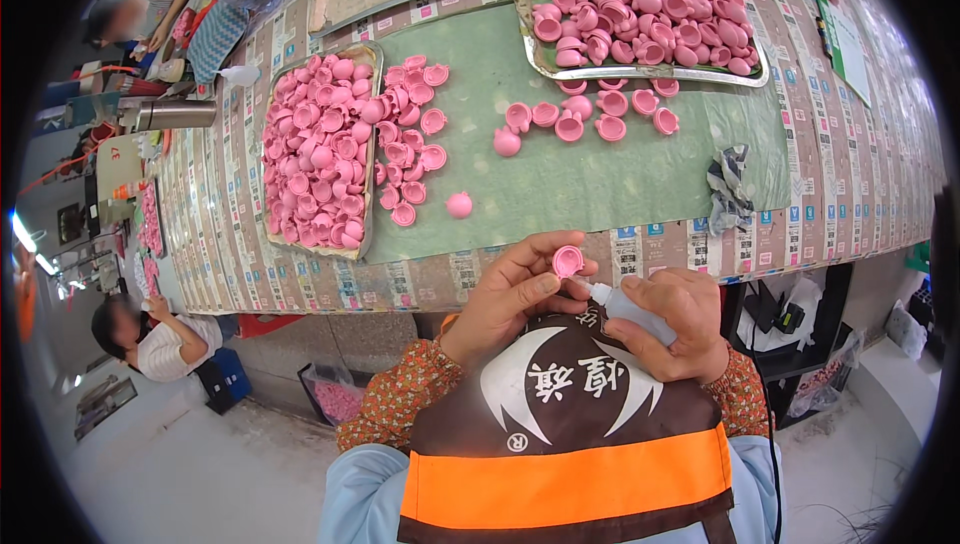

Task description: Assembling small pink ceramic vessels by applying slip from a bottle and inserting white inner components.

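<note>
My left hand (515, 289) pinches a small pink plastic half-shell (568, 261) between thumb and fingers, its hollow side facing up. Wrapped in my right hand (672, 316) is a translucent squeeze bottle (640, 318). Its white nozzle points left, just below the half-shell and close to my left fingertips; whether it touches the piece I cannot tell. Both hands are just off the table's near edge, above my brown apron (560, 394). Beyond them on a green mat (440, 244), a single pink piece (459, 205) lies apart from the others.
A tray heaped with pink half-shells (320, 154) stands at the left, with loose ones beside it. Another full metal tray (650, 72) is at the back right. A crumpled cloth (731, 189) lies to the right. A steel flask (176, 114) and co-workers are at the left.
</note>
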The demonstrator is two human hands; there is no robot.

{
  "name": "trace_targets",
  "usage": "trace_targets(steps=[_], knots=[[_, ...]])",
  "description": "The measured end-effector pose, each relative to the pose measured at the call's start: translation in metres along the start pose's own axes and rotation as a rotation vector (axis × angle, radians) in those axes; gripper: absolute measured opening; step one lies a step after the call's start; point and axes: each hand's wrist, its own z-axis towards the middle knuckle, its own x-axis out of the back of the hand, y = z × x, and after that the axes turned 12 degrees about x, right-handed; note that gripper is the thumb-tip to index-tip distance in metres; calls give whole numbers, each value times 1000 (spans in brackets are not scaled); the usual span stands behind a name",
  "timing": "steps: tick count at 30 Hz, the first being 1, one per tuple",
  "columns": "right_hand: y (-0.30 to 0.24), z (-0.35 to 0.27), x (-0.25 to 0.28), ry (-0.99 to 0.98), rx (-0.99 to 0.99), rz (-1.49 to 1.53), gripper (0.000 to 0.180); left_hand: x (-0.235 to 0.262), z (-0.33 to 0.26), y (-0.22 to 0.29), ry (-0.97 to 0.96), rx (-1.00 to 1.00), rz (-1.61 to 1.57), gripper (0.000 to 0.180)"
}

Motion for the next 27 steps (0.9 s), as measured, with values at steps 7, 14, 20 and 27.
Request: trace_targets(steps=[7,14,20,27], knots=[[0,-5,-1,31,-62,38,43,-1,-3,0,5,2,10,46],[5,-20,-2,143,-297,269,53,1,-8,0,52,24,-40,46],[10,-19,-2,275,-389,424,53,0,-15,8,131,-31,101,47],[9,-19,-3,322,-354,474,53,2,-16,25,136,-234,337,50]])
